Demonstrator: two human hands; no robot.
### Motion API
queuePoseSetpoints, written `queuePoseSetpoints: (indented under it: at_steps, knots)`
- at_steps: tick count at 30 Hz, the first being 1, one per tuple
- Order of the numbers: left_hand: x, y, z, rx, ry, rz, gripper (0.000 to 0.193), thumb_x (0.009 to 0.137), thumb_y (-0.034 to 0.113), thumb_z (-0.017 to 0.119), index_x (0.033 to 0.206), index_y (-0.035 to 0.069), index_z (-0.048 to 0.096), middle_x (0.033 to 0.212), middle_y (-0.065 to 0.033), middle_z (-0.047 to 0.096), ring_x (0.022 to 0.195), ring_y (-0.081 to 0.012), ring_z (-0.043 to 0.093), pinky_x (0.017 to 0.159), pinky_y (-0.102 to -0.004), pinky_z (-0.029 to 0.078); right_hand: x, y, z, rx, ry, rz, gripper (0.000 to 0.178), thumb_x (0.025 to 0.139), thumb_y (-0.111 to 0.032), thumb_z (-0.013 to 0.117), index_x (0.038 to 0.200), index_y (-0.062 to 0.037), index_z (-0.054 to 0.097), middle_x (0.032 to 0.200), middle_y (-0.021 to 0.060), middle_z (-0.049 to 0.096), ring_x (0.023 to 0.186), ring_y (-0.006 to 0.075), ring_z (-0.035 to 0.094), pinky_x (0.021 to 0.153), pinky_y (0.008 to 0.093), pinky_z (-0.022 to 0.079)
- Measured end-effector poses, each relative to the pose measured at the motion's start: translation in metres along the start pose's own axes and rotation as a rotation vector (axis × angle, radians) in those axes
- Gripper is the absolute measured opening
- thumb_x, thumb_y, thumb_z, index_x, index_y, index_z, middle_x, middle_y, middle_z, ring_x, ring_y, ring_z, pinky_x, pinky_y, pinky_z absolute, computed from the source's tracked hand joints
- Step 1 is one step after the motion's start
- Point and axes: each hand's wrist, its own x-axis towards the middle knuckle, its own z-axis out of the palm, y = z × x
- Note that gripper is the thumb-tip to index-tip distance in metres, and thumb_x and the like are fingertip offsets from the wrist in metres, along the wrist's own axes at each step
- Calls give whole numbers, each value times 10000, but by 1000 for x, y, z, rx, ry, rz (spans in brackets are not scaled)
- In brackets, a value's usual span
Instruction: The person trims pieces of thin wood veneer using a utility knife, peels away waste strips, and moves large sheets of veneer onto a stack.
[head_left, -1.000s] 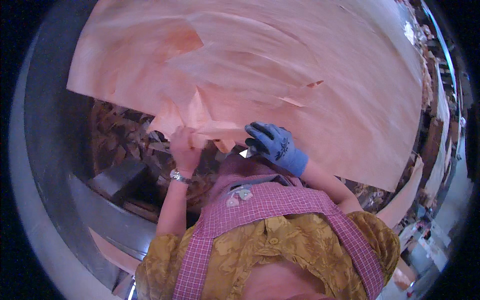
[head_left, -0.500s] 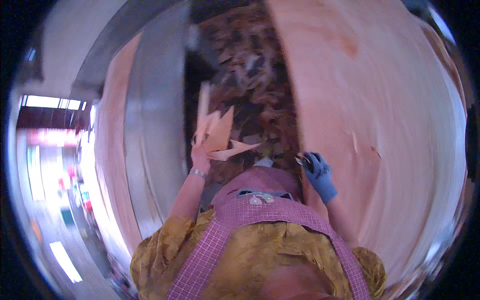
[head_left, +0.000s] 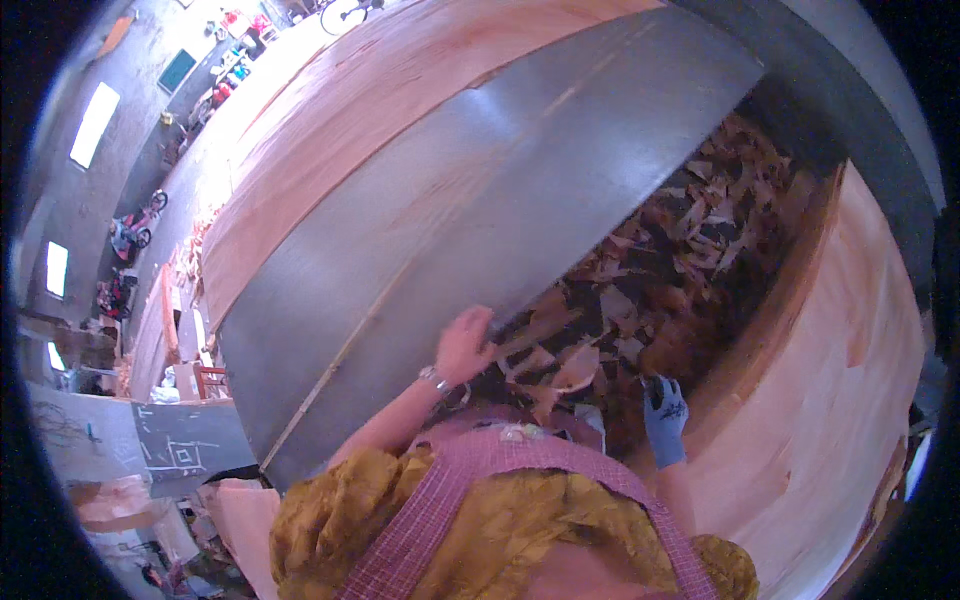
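Observation:
My bare left hand (head_left: 465, 345), with a metal band at the wrist, is over the near edge of a grey sheet-topped table (head_left: 400, 290). It is slightly blurred, its fingers look apart, and I see nothing held in it. Just right of it, wood veneer scraps (head_left: 570, 370) lie in the gap beside the table. My right hand (head_left: 664, 410), in a blue-grey glove with dark patches, is by the near end of a stack of veneer sheets (head_left: 810, 400). Its fingers are curled, and what they close on cannot be made out.
A heap of veneer offcuts (head_left: 700, 220) fills the gap between table and stack. A wide reddish veneer sheet (head_left: 330, 150) lies along the table's far side. Small bikes (head_left: 135, 230) stand on the floor at the left.
The veneer pieces that were in my left hand are out of it. The view has swung left, showing more of the grey table. My right hand is still curled near the stack.

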Motion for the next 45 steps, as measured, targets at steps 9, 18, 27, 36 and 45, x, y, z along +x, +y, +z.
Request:
queuePoseSetpoints:
  at_steps: [9, 18, 27, 36, 45]
  knots:
    - [-214, -225, -30, 392, 394, -655, 570, 848, 268, 659, 1353, 85, 467, 1289, -119, 537, 1256, -282, 460, 1050, -465, 322, -86, -231, 136, 171, -415, -197, 352, 834, -261, 671, 1156, -128, 618, 1078, 152, 639, 946, 358, 636, 795, 444, 532]
    - [-359, -281, -72, 163, 440, -509, 147, 880, 241, 624, 899, 97, 600, 913, -91, 588, 883, -292, 601, 751, -446, 475, -174, -366, 204, 416, -461, -365, 286, 878, -172, 634, 1146, -73, 632, 1052, 132, 665, 948, 292, 655, 793, 411, 533]
    - [-530, -233, -118, -574, 58, -456, 405, 898, 301, 598, 1216, 58, 543, 1017, -177, 667, 916, -367, 644, 787, -432, 511, -300, -544, 296, 1753, -836, 701, 443, 979, -350, 553, 1330, -91, 476, 994, 102, 664, 964, 225, 644, 741, 342, 537]
    - [-747, -378, -141, -348, -221, -583, 441, 865, 331, 630, 1234, 124, 507, 889, -190, 672, 836, -409, 648, 692, -509, 504, -345, -653, 366, 1702, -511, 418, 355, 1000, -333, 517, 1206, -43, 525, 762, 34, 585, 720, 173, 589, 665, 319, 513]
    - [-932, -609, -211, -530, -33, -547, 339, 826, 339, 666, 1105, 152, 618, 825, -185, 669, 803, -391, 649, 673, -473, 514, -403, -885, 439, 1510, -370, 290, 351, 1001, -323, 516, 1183, -26, 550, 729, 32, 582, 655, 140, 579, 578, 268, 478]
